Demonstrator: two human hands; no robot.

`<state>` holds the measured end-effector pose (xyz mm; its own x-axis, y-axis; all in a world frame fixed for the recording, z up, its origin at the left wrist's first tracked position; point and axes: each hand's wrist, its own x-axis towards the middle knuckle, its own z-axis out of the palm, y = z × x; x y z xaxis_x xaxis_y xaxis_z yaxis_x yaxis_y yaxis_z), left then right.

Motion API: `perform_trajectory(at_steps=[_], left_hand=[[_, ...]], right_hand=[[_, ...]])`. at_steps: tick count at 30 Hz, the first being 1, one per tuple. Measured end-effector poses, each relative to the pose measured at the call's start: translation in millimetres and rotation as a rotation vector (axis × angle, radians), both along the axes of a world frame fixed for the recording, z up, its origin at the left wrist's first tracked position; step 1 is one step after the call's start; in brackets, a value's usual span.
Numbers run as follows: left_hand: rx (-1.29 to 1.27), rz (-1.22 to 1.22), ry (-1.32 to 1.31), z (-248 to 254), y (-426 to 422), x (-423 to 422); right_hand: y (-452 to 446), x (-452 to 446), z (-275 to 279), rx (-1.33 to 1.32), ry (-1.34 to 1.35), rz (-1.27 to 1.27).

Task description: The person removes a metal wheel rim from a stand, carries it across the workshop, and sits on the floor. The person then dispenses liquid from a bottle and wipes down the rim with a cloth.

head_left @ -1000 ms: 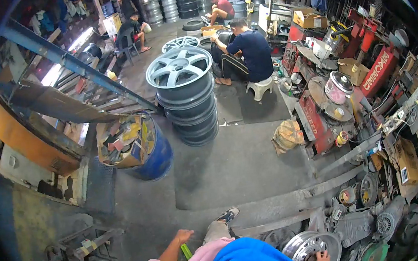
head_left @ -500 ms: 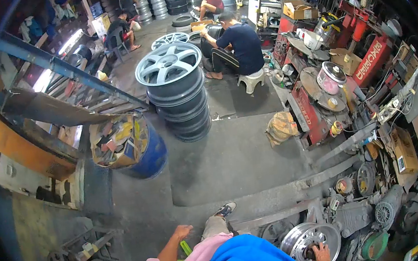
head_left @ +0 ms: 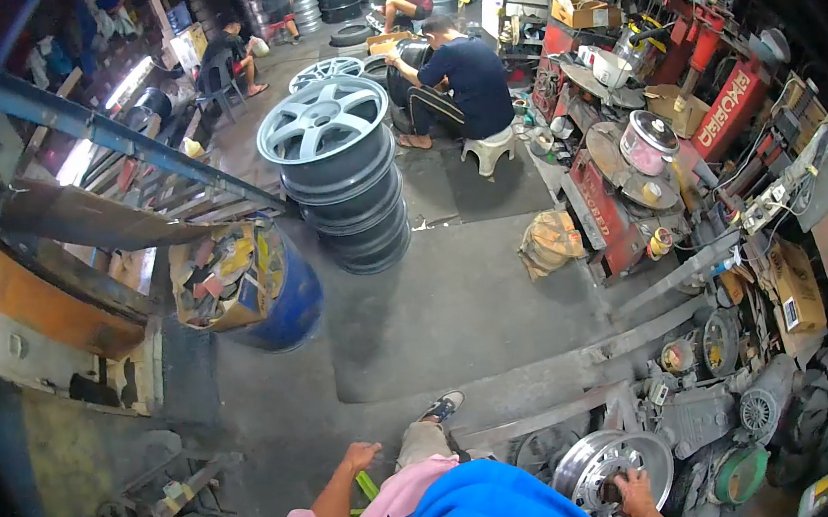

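Silver wheel rim (head_left: 584,473) here, right hand (head_left: 637,492) bent over its centre, can't tell if it's gripping; left hand (head_left: 360,455) sits near the beige trouser leg (head_left: 422,443), grip unclear.

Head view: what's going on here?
The person wearing the camera has their right hand at the middle of a silver wheel, low at the right of the view. Their left hand is beside the knee, with nothing visible in it. Ahead, a wheel stack stands on the floor, near a blue drum. Beyond, a co-worker sits on a white stool, leaning toward a dark rim.
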<state>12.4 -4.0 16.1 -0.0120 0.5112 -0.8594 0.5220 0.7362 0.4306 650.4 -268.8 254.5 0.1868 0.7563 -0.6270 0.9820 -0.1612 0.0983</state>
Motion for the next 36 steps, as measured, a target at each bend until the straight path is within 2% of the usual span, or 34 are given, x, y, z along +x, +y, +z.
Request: perform_trajectory(at_steps=[1,3,5,8,9,10,11,13,14,15,16,17,18,20,21,22,24,25,27,30,33,35,36], left_hand=[[0.026,0.0,0.011,10,1,2],[0.05,-0.005,0.019,18,1,5],[-0.009,0.097,-0.075,-14,1,-7],[-0.006,0.053,-0.017,14,4,2],[-0.005,0.053,-0.015,21,6,5],[0.1,-0.097,0.05,28,10,6],[0.203,-0.249,0.114,35,15,9],[0.292,-0.285,0.05,38,25,23],[0.387,-0.31,-0.016,38,32,34],[0.422,-0.314,-0.037,74,45,65],[0.459,-0.317,-0.056,116,62,100],[0.467,-0.369,-0.102,117,75,119],[0.474,-0.426,-0.146,118,87,135],[0.449,-0.507,-0.204,176,104,181],[0.5,-0.553,-0.272,173,108,199],[0.55,-0.601,-0.341,181,114,218],[0.572,-0.807,-0.426,209,124,252],[0.568,-0.827,-0.429,209,128,267],[0.607,-1.084,-0.473,206,141,290],[0.508,-1.233,-0.41,206,176,306],[0.523,-1.285,-0.359,133,232,296],[0.522,-1.322,-0.394,106,288,282],[0.402,-1.234,-0.441,70,316,264]], right_hand=[[-4,4,-9,0.0,0.003,-0.004],[-17,17,-29,0.08,0.045,0.33],[-8,9,-22,0.098,0.059,0.261],[-9,9,-18,0.092,0.022,0.189],[-10,10,-15,0.129,0.046,0.045],[-10,8,-13,0.165,0.073,-0.1],[-10,9,-10,0.164,0.076,-0.104],[17,-11,39,0.185,0.185,-0.525],[24,-19,53,0.232,0.173,-0.59],[28,-25,59,0.233,0.171,-0.59],[32,-34,62,0.41,0.177,-0.663],[39,-44,68,0.589,0.185,-0.735],[59,-58,95,0.585,0.268,-0.832],[69,-70,90,0.692,0.274,-0.778],[75,-76,90,0.799,0.268,-0.716],[96,-90,112,0.794,0.377,-0.761],[113,-108,109,0.825,0.384,-0.752],[123,-117,106,0.848,0.396,-0.731],[145,-139,98,0.861,0.481,-0.779],[178,-167,71,0.837,0.59,-0.824],[231,-193,63,0.717,0.595,-0.916],[266,-205,49,0.691,0.548,-0.939],[278,-210,40,0.657,0.521,-0.92]])
